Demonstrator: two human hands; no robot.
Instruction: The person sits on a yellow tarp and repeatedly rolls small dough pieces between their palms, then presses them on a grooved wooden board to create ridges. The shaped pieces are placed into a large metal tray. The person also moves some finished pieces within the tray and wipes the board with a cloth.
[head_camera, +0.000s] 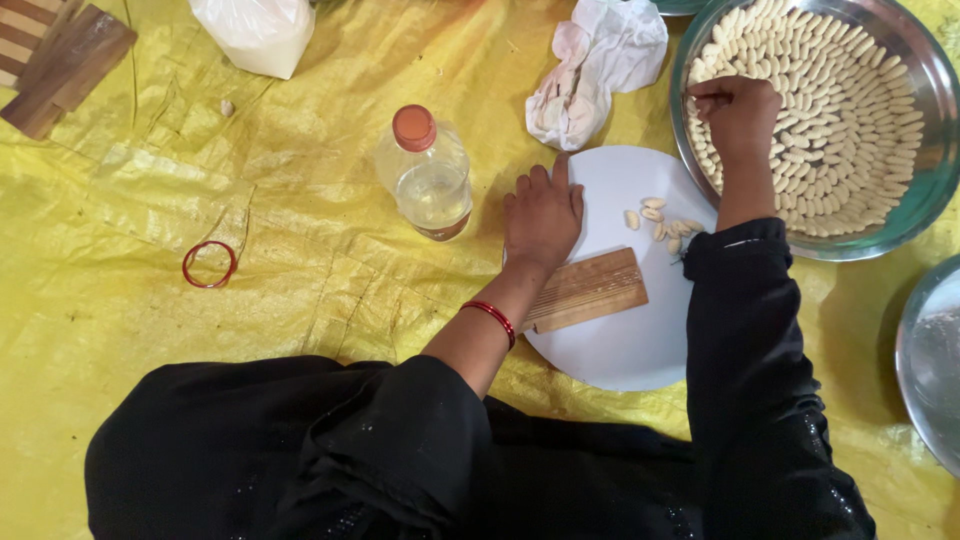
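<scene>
My left hand (542, 215) rests flat, fingers together, on the left edge of a round white plate (620, 345), just above a ridged wooden board (588, 290) lying across the plate. Several small pale ridged dough pieces (662, 222) lie on the plate's upper right. My right hand (738, 112) reaches into a big steel bowl (940, 120) full of rows of the same dough pieces, fingers pinched at the left side of the pile; whether it holds a piece is hidden.
A clear bottle with an orange cap (428, 172) stands left of the plate. A red bangle (209, 263), a white cloth (597, 62), a white bag (258, 32), wooden boards (55, 62) and a second steel pan (932, 360) lie on the yellow sheet (300, 130).
</scene>
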